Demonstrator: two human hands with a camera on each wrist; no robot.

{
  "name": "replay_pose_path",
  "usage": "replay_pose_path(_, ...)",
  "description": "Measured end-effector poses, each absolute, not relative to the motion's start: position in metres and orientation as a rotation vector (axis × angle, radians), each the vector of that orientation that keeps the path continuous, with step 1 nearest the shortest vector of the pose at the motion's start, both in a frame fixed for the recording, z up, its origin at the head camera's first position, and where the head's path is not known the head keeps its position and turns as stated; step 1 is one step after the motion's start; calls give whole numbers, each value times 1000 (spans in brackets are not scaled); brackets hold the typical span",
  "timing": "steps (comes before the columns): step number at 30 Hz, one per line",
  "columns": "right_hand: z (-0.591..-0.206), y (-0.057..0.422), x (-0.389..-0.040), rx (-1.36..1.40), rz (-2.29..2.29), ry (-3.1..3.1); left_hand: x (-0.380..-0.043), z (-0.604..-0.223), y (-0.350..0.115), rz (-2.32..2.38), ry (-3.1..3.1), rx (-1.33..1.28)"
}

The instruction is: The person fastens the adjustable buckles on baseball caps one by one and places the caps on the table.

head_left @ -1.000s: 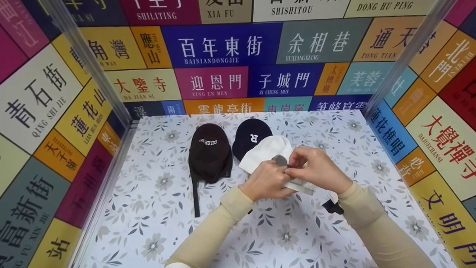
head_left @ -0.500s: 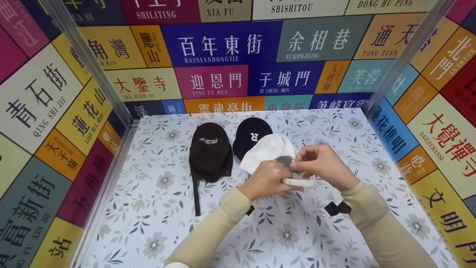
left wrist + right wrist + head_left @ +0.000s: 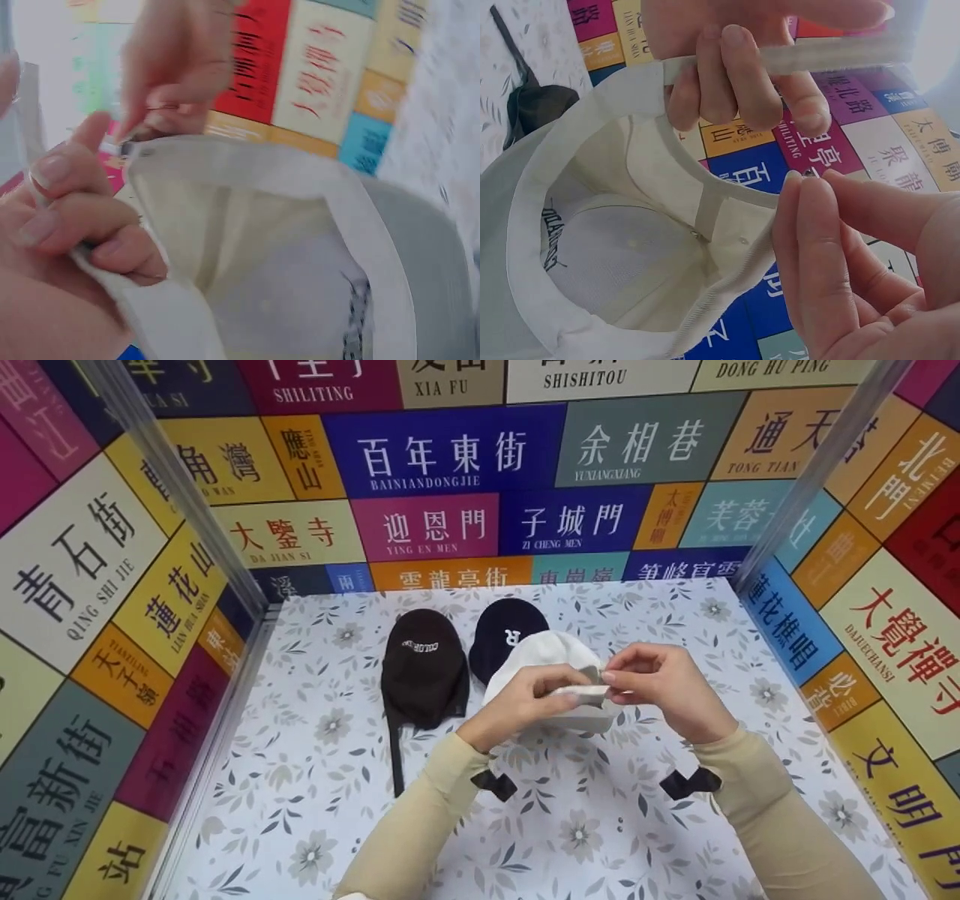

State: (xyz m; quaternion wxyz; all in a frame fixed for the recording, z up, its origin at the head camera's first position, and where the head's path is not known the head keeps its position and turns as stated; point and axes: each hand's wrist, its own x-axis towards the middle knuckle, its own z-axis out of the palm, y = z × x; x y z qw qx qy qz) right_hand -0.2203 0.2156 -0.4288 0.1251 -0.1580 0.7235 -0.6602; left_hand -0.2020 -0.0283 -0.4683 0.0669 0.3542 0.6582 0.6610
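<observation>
Spreading between three walls of bright panels, printed with characters and romanised names: white surface, patterned with grey flowers and leaves; clear posts at the rear corners. Set toward the rear: dark brown cap, with dark band trailing nearward; beside it, navy cap with white letter.

Held right of centre, partly overlapping the navy cap in the head view: white cap, crown toward the rear wall, hollow toward the wrist cameras. Long axis running from rear opening, at the hands, down to brim, nearest the surface.

Grip of left hand: fingers curled about white strap. Grip of right hand: narrow, fingertips pinching small piece by the rear edge, too small to identify.

Shown by wrist views only: pale sweatband and dark lettering inside. Shown by head view only: navy cap, both sleeves.
</observation>
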Motion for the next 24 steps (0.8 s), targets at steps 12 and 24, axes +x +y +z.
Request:
replay_pose_path(12, -426, 217, -213, -388, -1912, 2125, -197, -459, -27, 2179, 2226, 723)
replay_pose_path(24, -425, 211, -213, -350, -1973, 2175, -201, -461, -11, 2152, 2314, 512)
